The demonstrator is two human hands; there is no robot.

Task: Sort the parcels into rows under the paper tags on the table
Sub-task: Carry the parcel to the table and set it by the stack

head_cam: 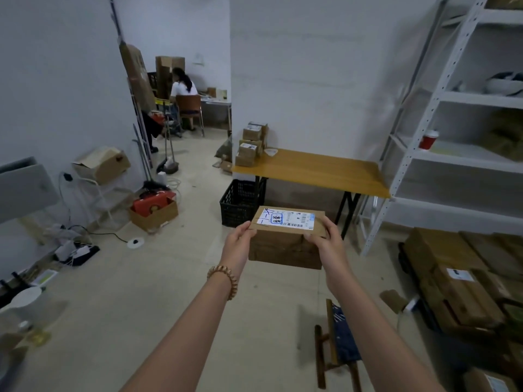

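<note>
**Carrying a labelled parcel toward the sorting table**

The table (325, 171) stands against the far wall, its wooden top mostly bare. The stacked parcels (250, 145) sit piled at its back left corner. A black crate (240, 202) stands on the floor under the table's left end.

The parcel (285, 244) is in the air, well short of the table's front edge, and is held level with its long side facing the person. The left hand (240, 234) grips its left end and the right hand (325, 239) grips its right end, fingers curled over the top edges.

The shipping label (288, 217) faces up and shows handwriting, but this is too blurred to read. A pale sheet (270, 151), probably a tag, lies just beside the stack. No other tags can be made out.

The step in hand looks like delivery, and the sorting appears barely begun. To do it well, the person should keep the label facing up and read it against the tag before letting go. The parcel should then go down flat and square to the table's edge, leaving room for its row to grow.
</note>
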